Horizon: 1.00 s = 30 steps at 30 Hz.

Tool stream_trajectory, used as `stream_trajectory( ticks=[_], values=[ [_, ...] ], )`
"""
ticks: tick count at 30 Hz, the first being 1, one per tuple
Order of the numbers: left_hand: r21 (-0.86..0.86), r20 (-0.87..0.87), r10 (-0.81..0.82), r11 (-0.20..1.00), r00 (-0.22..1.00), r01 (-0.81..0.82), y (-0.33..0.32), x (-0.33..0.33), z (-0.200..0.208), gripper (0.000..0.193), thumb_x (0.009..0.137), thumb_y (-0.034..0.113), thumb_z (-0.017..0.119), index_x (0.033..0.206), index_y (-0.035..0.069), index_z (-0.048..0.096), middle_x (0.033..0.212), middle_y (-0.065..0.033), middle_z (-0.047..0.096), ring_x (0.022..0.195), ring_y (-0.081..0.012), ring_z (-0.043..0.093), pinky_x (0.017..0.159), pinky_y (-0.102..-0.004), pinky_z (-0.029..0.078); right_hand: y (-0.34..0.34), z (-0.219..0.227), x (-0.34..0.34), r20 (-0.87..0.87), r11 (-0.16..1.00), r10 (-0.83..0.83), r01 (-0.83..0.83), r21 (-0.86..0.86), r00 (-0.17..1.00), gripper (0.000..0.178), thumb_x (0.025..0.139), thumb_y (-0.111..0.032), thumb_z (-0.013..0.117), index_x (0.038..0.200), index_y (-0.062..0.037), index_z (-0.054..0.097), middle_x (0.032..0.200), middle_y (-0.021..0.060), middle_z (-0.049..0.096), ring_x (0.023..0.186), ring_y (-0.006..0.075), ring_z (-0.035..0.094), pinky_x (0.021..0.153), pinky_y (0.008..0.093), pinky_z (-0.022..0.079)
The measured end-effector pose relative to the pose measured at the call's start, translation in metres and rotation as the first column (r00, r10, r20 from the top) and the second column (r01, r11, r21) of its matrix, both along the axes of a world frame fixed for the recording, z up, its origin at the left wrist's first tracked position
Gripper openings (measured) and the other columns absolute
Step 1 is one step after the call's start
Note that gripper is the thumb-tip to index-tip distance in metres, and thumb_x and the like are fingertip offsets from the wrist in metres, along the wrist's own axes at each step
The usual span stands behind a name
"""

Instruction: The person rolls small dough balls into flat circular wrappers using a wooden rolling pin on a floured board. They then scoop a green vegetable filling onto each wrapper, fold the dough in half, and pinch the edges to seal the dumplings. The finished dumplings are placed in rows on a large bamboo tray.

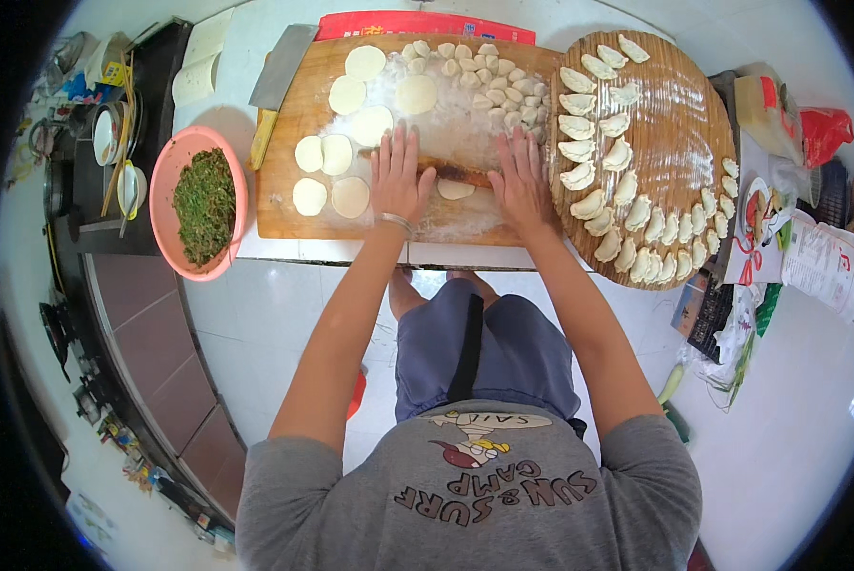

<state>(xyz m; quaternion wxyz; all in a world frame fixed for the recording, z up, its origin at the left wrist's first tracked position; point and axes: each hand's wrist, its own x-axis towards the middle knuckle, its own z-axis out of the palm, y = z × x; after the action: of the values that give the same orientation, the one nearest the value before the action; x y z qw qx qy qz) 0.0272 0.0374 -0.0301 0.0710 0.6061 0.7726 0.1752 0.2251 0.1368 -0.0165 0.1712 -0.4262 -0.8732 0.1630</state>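
One rolling pin [457, 172] lies across the floured board [277, 211]; I see the left hand [400, 181] and right hand [522, 183] flat over it, fingers extended. A dough disc [456, 190] shows at its near edge. Farther left I view a pink bowl [241, 195]; right, dumplings [577, 127].

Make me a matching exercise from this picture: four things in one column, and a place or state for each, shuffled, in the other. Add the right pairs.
Things
1. Rolling pin
2. Cleaver
3. Pink bowl
4. Round board

Places or states
A. Bearing folded dumplings
B. Under the left hand and the right hand
C. Holding chopped green filling
D. Lying along the left edge of the rectangular board

Pairs: 1-B, 2-D, 3-C, 4-A
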Motion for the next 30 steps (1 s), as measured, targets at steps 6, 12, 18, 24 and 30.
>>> stream_trajectory(
  ticks=[6,12,18,24,30],
  values=[
    [-0.095,0.008,-0.005,0.995,1.0,0.006,-0.074,0.021,0.004,0.069,0.09,0.042,0.047,0.147,0.008,0.026,0.152,-0.0154,0.023,0.139,-0.0363,0.022,0.113,-0.0493,0.017,-0.04,-0.006,0.031,0.233,0.985,0.156,-0.135,-0.105,0.96,0.056,0.09,-0.029,0.051,0.141,-0.0122,0.037,0.149,0.0138,0.028,0.137,0.041,0.022,0.112,0.0526,0.018],
    [-0.024,0.019,0.105,0.994,0.994,-0.105,-0.014,0.008,0.004,0.072,0.09,0.045,0.048,0.146,0.006,0.025,0.151,-0.0169,0.024,0.139,-0.0374,0.021,0.113,-0.0489,0.016,0.006,-0.001,-0.011,0.089,0.995,-0.009,0.0,0.098,0.996,0.057,0.089,-0.023,0.055,0.141,-0.0123,0.037,0.149,0.015,0.029,0.134,0.0433,0.026,0.109,0.0485,0.027],
    [-0.119,0.024,-0.008,0.993,1.0,0.011,-0.08,0.025,0.006,0.071,0.09,0.043,0.048,0.146,0.004,0.026,0.151,-0.0187,0.023,0.139,-0.0376,0.021,0.113,-0.0498,0.015,-0.052,-0.002,0.036,0.169,0.99,0.137,-0.132,-0.043,0.976,0.057,0.086,-0.024,0.059,0.139,-0.0158,0.041,0.145,0.0156,0.033,0.13,0.0421,0.032,0.105,0.0506,0.03],
    [-0.04,0.057,-0.001,0.999,0.998,0.004,-0.052,0.019,0.01,0.075,0.082,0.038,0.061,0.144,0.007,0.031,0.15,-0.0162,0.026,0.138,-0.0364,0.023,0.113,-0.0491,0.018,-0.036,-0.002,0.031,0.209,0.99,0.082,-0.057,-0.126,0.974,0.043,0.084,-0.025,0.064,0.123,-0.0122,0.053,0.112,0.0148,0.053,0.1,0.0398,0.053,0.082,0.0448,0.044],
    [0.224,0.146,-0.346,0.924,0.927,0.31,0.004,0.011,0.023,0.058,0.069,0.012,0.073,0.124,0.011,0.053,0.128,-0.0111,0.051,0.125,-0.0322,0.043,0.108,-0.0484,0.031,-0.034,-0.006,0.039,-0.164,0.919,-0.036,-0.032,-0.393,0.986,0.032,0.089,-0.027,0.06,0.112,-0.005,0.056,0.098,0.0202,0.06,0.084,0.0379,0.059,0.071,0.0402,0.048]
  ],
)
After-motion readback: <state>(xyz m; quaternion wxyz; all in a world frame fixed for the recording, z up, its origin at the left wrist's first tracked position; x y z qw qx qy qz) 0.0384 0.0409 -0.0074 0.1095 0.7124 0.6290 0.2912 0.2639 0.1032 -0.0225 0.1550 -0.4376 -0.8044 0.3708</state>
